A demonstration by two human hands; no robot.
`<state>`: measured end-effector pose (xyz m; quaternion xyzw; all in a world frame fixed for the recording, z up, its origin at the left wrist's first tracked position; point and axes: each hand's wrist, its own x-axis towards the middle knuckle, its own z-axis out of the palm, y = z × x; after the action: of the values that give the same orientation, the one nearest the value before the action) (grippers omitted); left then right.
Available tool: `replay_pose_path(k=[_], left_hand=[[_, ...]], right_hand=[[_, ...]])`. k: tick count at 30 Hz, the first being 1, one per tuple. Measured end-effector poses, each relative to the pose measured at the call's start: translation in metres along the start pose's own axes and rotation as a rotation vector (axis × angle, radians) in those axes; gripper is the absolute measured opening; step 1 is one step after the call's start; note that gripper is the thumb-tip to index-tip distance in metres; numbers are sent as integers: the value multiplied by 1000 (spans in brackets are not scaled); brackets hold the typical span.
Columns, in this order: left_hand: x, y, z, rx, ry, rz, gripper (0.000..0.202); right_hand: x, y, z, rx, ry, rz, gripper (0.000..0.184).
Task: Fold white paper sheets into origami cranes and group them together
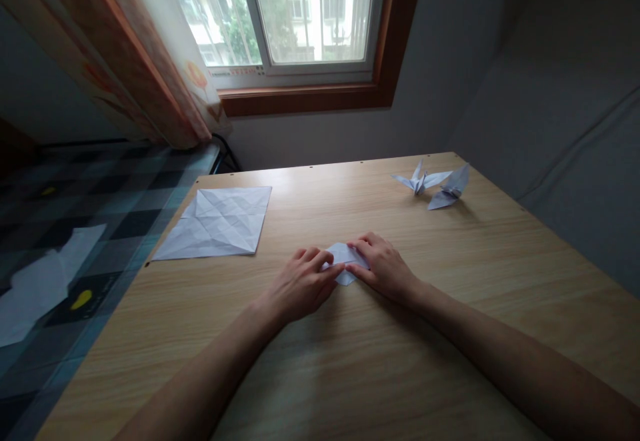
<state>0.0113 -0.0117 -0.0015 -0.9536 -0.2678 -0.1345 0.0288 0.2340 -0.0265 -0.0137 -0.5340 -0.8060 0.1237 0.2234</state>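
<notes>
A small folded piece of white paper lies on the wooden table in front of me. From its left side, my left hand grips it with bent fingers, the thumb pointing inward along a crease. On the right edge, my right hand has its fingers over the paper and its thumb near the left thumb. Both hands rest low, close to the tabletop, and partly cover the paper. A lower flap of it shows beneath the thumbs.
A creased white sheet lies at the table's back left. Two folded paper cranes, a left one and a right one, stand at the back right. Beyond the left edge, more white paper lies on a checked bed cover.
</notes>
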Motion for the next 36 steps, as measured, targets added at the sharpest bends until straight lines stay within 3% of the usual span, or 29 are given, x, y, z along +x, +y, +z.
replay_pose_path(k=[8, 13, 19, 27, 36], left_hand=[[0, 0, 1, -73, 18, 39, 30], [2, 3, -3, -63, -16, 88, 33], [2, 6, -1, -46, -7, 97, 31], [2, 9, -2, 23, 3, 68, 27], [-1, 6, -1, 10, 10, 84, 31]], right_hand=[[4, 0, -9, 76, -60, 119, 38], [11, 2, -10, 166, -58, 161, 18], [11, 6, -4, 281, -18, 204, 14], [-4, 0, 6, 81, 146, -88, 15], [-10, -3, 0, -107, 108, -250, 16]])
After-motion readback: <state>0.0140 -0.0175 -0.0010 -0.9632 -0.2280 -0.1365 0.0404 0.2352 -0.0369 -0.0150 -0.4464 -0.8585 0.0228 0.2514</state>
